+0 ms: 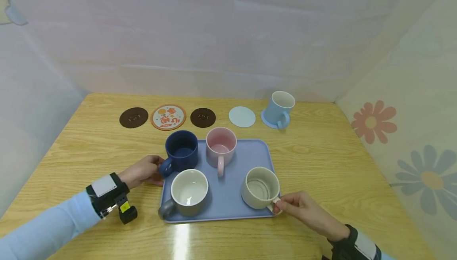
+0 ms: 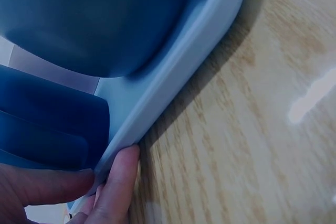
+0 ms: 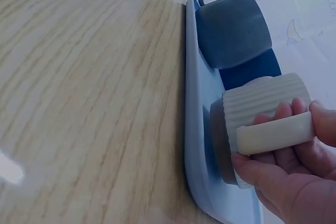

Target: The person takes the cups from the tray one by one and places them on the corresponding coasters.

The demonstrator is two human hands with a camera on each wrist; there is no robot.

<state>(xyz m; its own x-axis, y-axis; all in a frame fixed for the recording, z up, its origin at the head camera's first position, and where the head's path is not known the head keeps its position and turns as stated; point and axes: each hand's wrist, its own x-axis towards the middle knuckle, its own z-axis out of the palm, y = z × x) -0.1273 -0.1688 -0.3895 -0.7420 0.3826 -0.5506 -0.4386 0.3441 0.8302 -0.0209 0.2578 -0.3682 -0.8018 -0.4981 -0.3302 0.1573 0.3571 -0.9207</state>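
Observation:
A blue-lavender tray (image 1: pixel 228 200) on the wooden table carries a dark blue mug (image 1: pixel 187 155), a pink mug (image 1: pixel 221 143), a grey mug with white inside (image 1: pixel 192 206) and a ribbed cream mug (image 1: pixel 251 196). My left hand (image 1: pixel 144 171) pinches the tray's left rim between thumb and fingers, close to the dark blue mug's handle. At the tray's front right corner, my right hand (image 1: pixel 307 212) grips the cream mug's handle (image 3: pixel 278 132). In the right wrist view the cream mug's base sits low over the tray; contact is hard to tell.
Behind the tray runs a row of round coasters: a brown one (image 1: pixel 133 117), an orange-and-white printed one (image 1: pixel 168 117), another brown one (image 1: pixel 202 117) and a pale one (image 1: pixel 242 117). A light blue mug (image 1: pixel 280 109) stands on a blue coaster (image 1: pixel 267 122) at the right end.

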